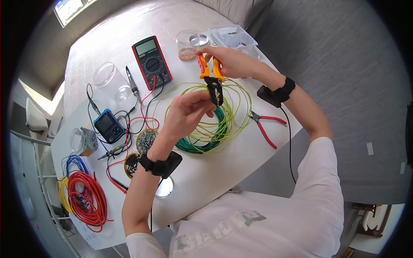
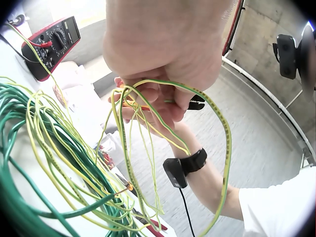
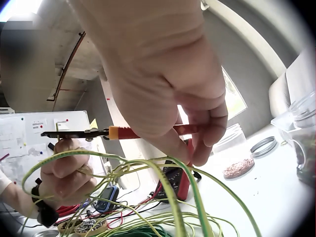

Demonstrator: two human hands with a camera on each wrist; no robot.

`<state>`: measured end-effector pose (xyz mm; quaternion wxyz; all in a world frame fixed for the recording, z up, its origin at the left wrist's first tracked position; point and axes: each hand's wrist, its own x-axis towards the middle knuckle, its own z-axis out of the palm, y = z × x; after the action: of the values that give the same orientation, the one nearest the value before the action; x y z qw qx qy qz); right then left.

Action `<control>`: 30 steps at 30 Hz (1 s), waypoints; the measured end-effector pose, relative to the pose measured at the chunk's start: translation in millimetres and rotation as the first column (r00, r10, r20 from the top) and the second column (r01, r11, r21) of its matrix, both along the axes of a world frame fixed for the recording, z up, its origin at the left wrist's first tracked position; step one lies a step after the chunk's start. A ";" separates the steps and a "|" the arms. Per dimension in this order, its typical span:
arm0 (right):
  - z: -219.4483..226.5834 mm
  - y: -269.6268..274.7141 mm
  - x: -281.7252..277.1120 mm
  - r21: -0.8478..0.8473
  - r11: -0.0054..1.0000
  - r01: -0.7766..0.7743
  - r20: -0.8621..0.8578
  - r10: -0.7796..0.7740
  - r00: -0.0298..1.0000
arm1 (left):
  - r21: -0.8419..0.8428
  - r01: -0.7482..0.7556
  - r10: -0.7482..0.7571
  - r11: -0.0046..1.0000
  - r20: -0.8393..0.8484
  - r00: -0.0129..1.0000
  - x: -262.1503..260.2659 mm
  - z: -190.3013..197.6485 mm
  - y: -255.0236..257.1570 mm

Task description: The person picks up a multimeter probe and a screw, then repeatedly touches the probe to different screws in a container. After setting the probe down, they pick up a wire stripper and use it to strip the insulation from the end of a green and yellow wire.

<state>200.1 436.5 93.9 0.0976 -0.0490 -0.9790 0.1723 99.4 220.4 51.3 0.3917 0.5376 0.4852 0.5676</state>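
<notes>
My right hand (image 1: 234, 63) grips a pair of wire strippers (image 1: 215, 89) by their orange and red handles, with the black head pointing down towards my left hand (image 1: 183, 114). The fingers of my left hand pinch a yellow-green wire (image 2: 228, 143) right at the tool's head. In the right wrist view a short end of that wire (image 3: 58, 127) stands up past the black blades. The rest of it loops below both hands, towards a loose yellow-green coil (image 1: 245, 101) on the table. A dark green coil of wire (image 1: 189, 147) lies partly under that coil.
Red-handled cutters (image 1: 267, 129) lie right of the coils. A multimeter (image 1: 151, 62), a jar of copper bits (image 1: 187, 52) and a clear tray (image 1: 232, 38) stand at the back. Leftward are a blue meter (image 1: 108, 125), screw containers (image 1: 146, 139) and a red coil (image 1: 97, 200).
</notes>
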 end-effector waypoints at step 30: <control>51.3 -118.0 -5.4 -0.110 0.887 -0.448 -0.462 0.353 0.813 | 0.279 -0.640 0.696 0.716 -0.352 0.626 14.3 -22.4 31.5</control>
<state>194.7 318.5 145.2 0.2662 0.1882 -0.8966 0.2997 113.7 251.9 28.9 -0.0003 0.4542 0.6868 0.5674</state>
